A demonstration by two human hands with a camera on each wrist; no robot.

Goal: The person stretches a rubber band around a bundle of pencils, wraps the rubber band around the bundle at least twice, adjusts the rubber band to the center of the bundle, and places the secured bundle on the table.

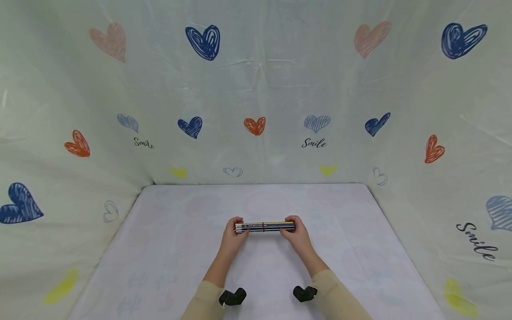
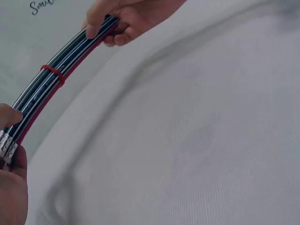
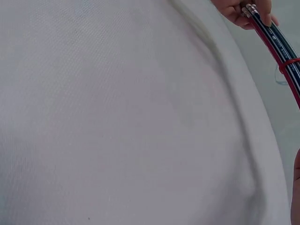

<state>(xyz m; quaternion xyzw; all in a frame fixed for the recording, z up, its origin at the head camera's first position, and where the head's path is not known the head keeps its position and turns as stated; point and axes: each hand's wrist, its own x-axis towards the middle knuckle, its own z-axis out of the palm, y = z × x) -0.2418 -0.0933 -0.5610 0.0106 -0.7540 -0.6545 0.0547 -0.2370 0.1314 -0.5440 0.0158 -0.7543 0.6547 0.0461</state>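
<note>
A bundle of striped pencils (image 1: 256,227), dark blue with some red and yellow among them, is held level above the white table (image 1: 176,266). Around its middle goes a red rubber band (image 2: 53,72). My left hand (image 1: 234,234) grips the end with the silver ferrules (image 2: 6,144), thumb on the near side. At the opposite end my right hand (image 1: 297,232) pinches the bundle between thumb and fingers. Only part of the right hand (image 3: 296,192) shows at the edge of its own wrist view.
Pale cloth (image 1: 260,89) printed with hearts and "Smile" hangs behind the table and on both sides. Black wrist cameras (image 1: 233,297) sit at the cuffs of beige sleeves (image 1: 336,293). Shadows of the arms and bundle fall on the table.
</note>
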